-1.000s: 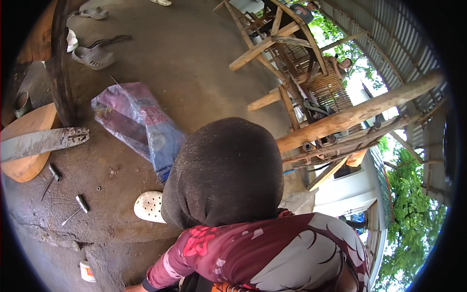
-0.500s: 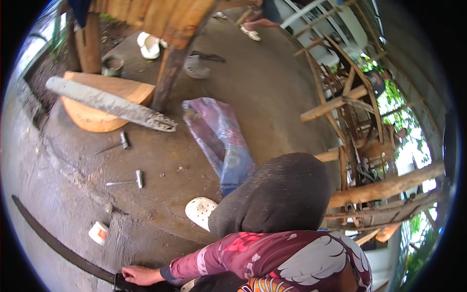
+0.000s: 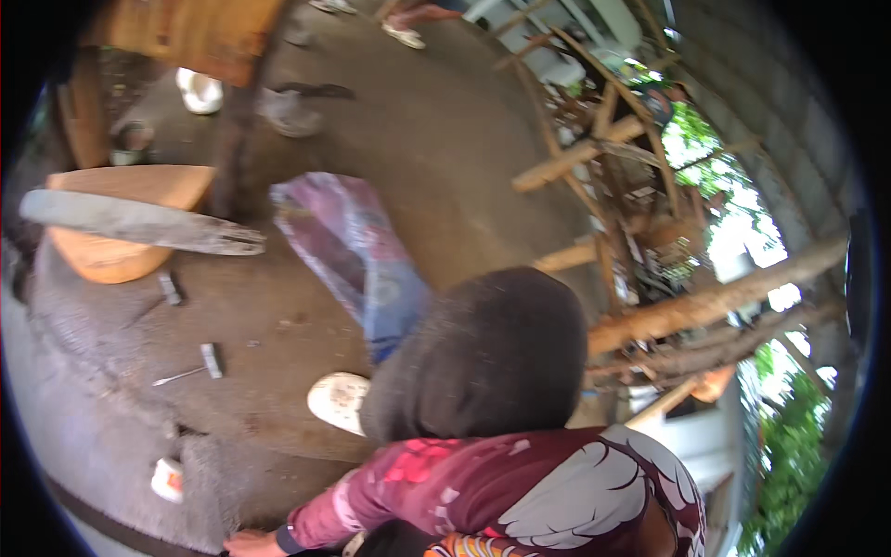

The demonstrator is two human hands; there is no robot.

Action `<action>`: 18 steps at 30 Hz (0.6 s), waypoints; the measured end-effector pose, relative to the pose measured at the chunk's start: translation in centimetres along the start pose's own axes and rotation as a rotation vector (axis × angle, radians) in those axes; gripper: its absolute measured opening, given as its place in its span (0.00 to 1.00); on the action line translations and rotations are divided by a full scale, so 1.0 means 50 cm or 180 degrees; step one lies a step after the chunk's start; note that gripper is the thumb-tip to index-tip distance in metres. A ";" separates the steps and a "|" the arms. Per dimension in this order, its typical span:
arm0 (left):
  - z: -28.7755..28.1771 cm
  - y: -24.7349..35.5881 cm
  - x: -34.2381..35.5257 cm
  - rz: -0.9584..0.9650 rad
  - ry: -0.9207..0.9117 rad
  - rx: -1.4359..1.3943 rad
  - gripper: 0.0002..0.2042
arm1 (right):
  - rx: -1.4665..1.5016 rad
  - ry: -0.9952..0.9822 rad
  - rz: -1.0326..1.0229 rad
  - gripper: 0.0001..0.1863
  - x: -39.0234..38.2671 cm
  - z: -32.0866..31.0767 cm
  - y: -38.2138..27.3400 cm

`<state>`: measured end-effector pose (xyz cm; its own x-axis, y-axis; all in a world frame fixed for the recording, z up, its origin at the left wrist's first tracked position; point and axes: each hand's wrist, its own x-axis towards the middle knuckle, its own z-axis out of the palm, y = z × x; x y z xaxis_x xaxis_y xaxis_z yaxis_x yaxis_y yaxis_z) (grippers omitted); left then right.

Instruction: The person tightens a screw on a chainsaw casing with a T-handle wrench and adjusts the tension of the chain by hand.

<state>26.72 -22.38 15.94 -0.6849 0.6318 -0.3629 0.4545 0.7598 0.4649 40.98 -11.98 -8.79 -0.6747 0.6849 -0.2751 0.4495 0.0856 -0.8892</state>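
Observation:
My right hand (image 3: 252, 543) is at the lower edge, at the base of a long dark chainsaw guide bar (image 3: 121, 530). Its fingers look curled in, but blur and the picture's edge hide what they hold. My left hand is out of the picture. Left of my bent knee (image 3: 478, 353) and white clog (image 3: 340, 403), a T-shaped wrench (image 3: 212, 360) with a screwdriver shaft lies on the floor. A second such wrench (image 3: 171, 288) lies farther off. A small white tub (image 3: 168, 480) stands near the bar.
A worn grey guide bar (image 3: 135, 222) rests across a half-round wood slab (image 3: 116, 269). A crumpled purple-blue plastic sack (image 3: 357, 255) lies beyond my knee. Loose clogs (image 3: 200, 90), a wooden table (image 3: 186, 37) and a log frame (image 3: 705, 302) surround the space. Someone's foot (image 3: 404, 34) shows at the top.
The view has shifted, so the floor objects sit farther left and the guide bar lower. My right hand stays at the bar's base, now closer to the picture's lower edge.

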 end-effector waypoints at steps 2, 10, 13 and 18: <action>-0.101 -0.098 -0.010 -0.0372 0.0277 0.0211 0.20 | 0.0243 -0.0073 -0.0318 0.15 0.018 0.061 -0.152; -0.157 -0.120 -0.006 -0.0302 0.0451 0.0109 0.19 | 0.0327 -0.1158 -0.1396 0.14 0.038 -0.024 -0.228; -0.035 -0.088 0.015 0.0700 0.0523 -0.0095 0.20 | 0.0419 -0.0309 0.0044 0.09 -0.012 -0.014 -0.186; -0.090 -0.016 -0.013 -0.0558 0.0235 -0.0906 0.19 | 0.0539 -0.0940 0.0684 0.14 0.017 -0.055 -0.238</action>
<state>24.25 -24.07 19.44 -0.7827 0.4747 -0.4026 0.1562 0.7759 0.6112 36.67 -10.41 2.59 -0.7261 0.4348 -0.5328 0.5125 -0.1743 -0.8408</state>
